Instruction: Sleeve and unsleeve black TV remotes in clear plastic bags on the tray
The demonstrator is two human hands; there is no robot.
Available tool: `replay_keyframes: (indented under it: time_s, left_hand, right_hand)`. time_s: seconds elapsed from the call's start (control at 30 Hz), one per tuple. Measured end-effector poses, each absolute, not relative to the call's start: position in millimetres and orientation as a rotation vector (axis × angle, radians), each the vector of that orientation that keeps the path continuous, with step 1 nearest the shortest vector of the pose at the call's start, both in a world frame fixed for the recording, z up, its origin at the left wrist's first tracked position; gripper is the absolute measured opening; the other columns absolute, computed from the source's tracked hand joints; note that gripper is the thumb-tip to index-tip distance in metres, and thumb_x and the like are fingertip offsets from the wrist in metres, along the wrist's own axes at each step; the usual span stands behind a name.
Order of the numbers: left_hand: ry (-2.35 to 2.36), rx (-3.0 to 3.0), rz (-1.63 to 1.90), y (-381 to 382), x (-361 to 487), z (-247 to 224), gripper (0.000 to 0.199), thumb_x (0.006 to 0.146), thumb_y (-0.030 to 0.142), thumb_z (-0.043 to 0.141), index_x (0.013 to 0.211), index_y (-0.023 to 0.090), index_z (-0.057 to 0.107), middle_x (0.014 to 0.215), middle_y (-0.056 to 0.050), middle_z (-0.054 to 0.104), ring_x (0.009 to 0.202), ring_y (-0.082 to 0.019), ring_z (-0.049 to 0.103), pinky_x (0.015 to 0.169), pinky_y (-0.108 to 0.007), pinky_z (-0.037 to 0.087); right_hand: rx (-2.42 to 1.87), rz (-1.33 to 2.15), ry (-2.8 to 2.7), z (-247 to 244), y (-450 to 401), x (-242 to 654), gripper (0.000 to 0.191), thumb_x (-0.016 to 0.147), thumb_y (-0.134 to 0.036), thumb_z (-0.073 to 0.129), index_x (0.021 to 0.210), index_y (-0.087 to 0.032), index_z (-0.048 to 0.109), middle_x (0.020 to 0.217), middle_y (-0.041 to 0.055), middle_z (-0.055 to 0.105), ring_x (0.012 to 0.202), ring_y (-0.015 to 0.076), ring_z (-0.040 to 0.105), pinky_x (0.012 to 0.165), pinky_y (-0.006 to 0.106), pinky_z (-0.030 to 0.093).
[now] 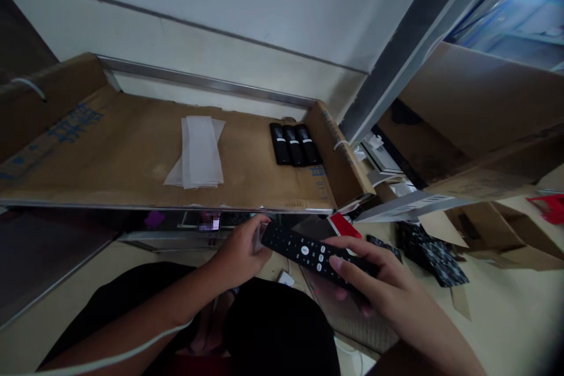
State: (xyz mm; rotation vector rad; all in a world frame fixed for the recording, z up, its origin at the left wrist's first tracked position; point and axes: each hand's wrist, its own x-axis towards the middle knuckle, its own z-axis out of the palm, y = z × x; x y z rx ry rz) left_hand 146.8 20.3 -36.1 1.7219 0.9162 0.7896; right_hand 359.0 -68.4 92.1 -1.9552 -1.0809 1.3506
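Note:
A black remote control (304, 249) with white buttons lies in my right hand (374, 276), gripped near its lower end with the thumb on the buttons. My left hand (244, 249) pinches a translucent plastic sleeve (259, 237) at the remote's far end. Whether the remote's tip is inside the sleeve, I cannot tell. Ahead on the cardboard-lined shelf (141, 147) lies a fanned stack of thin whitish sleeves (200, 153). Three black remotes (294, 145) rest side by side near the shelf's right end.
Folded cardboard walls (341, 153) edge the shelf, with a grey metal post (409, 41) behind on the right. Cardboard boxes (506, 235) and dark patterned packets (434, 255) are at the right. Below the shelf are a lit phone screen (210, 222) and a red item (344, 225).

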Motion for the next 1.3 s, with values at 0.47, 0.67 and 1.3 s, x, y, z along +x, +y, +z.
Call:
replay_keyframes:
  time_s: [0.47,0.67,1.3]
  left_hand:
    - [0.822,2.200,0.786,20,150,-38,0.041,0.067,0.000,0.053,0.104,0.019,0.055,0.098,-0.006,0.061,0.096,-0.024,0.055,0.085,-0.038,0.045]
    - [0.827,2.237,0.719,19,152,-36,0.044,0.065,0.001,0.052,0.105,0.019,0.055,0.101,-0.007,0.061,0.099,-0.026,0.054,0.087,-0.038,0.045]
    - [0.819,2.294,0.743,10,159,-42,0.063,0.074,0.006,0.053,0.134,0.019,0.042,0.124,-0.012,0.058,0.114,-0.029,0.053,0.099,-0.048,0.044]
  right_hand:
    - [-1.946,1.413,-1.089,85,-60,354,0.048,0.075,-0.051,0.074,0.112,-0.021,0.071,0.062,0.0010,0.062,0.049,0.0123,0.054,0.040,0.020,0.036]
    - [-1.955,1.449,-1.066,87,-55,348,0.045,0.076,-0.050,0.073,0.110,-0.022,0.070,0.058,-0.0012,0.059,0.046,0.0116,0.051,0.039,0.020,0.034]
    - [-1.826,1.607,-1.251,55,-21,325,0.028,0.089,-0.033,0.061,0.109,-0.016,0.068,0.057,-0.0026,0.060,0.043,0.0078,0.048,0.041,0.017,0.037]
